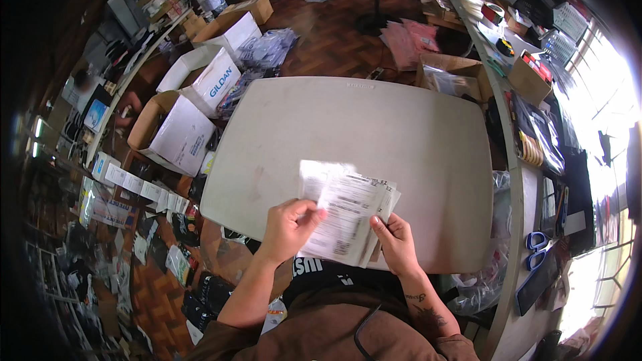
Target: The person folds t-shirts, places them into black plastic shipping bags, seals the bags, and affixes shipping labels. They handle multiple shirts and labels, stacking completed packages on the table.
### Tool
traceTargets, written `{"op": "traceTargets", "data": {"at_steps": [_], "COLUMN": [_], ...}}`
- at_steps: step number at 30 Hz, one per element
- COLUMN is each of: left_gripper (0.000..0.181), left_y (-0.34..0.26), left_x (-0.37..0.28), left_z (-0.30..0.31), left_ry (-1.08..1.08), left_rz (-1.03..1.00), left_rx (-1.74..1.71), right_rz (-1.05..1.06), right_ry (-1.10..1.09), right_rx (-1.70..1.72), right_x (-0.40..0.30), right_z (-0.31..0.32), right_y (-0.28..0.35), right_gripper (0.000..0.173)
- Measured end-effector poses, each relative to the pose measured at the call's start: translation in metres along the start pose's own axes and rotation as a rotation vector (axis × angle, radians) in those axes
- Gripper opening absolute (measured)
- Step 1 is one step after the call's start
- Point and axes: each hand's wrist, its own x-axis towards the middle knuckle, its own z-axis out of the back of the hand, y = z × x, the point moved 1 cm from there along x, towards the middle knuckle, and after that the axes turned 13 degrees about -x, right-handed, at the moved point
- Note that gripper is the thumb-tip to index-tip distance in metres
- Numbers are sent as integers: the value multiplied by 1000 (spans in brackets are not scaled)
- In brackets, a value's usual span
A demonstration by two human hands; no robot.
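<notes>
Several white printed paper slips (346, 215) are fanned out in front of me, over the near edge of the pale folding table (351, 125). My right hand (396, 240) grips the stack at its right side, thumb on top. At the left, my left hand (293, 228) pinches the edge of the slips between thumb and forefinger. One slip at the upper left is blurred. The slips bear print that I do not read here.
White cardboard boxes (178, 135) line the table's left side, beside bagged garments (268, 47). Pink plastic packages (411, 42) lie on the parquet floor beyond. On the right, a long bench (521, 195) holds blue-handled scissors (536, 250) and a phone (536, 288). A person (90, 90) is at the far left.
</notes>
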Motion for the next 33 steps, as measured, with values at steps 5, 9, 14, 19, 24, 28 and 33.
{"op": "traceTargets", "data": {"at_steps": [5,9,14,19,24,28,33], "left_gripper": [22,23,14,16,53,73,75], "left_y": [15,12,2,9,15,14,20], "left_x": [21,9,5,9,25,16,9], "left_z": [19,22,-9,-2,25,18,-6], "left_ry": [-522,-137,-42,-180,-324,-245,-181], "left_rz": [-346,-212,-258,-134,-402,-270,-234], "left_rx": [67,57,-56,-19,216,40,-298], "right_rz": [5,25,25,17,12,-8,19], "right_ry": [-28,-31,-5,-21,-54,-32,-67], "right_rx": [23,12,13,31,52,32,69], "right_x": [0,3,2,-1,2,4,2], "right_z": [1,2,-3,0,6,6,-2], "right_y": [0,-2,2,3,-5,-4,1], "right_gripper": [29,29,29,28,26,26,27]}}
